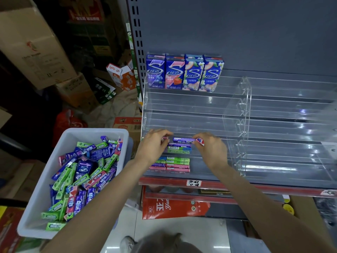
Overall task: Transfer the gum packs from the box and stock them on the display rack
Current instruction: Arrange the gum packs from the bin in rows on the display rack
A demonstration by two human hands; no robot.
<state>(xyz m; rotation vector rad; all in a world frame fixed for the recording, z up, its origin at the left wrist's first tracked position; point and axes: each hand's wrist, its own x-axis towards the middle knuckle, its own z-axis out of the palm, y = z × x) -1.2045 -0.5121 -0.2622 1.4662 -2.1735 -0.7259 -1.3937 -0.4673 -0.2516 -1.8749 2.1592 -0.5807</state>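
A white plastic box at the lower left holds several green, purple and pink gum packs. The clear acrylic display rack stands on the shelf, with several tall gum cartons on its top tier and flat gum packs in its lower left tiers. My right hand pinches a red-and-white gum pack at a middle tier, beside a purple pack lying there. My left hand reaches into the same tier with curled fingers on a pink pack that it mostly hides.
Cardboard cartons and drink cases are piled on the floor to the left. A red price strip edges the shelf, with red boxes on the shelf below. The rack's right section holds nothing.
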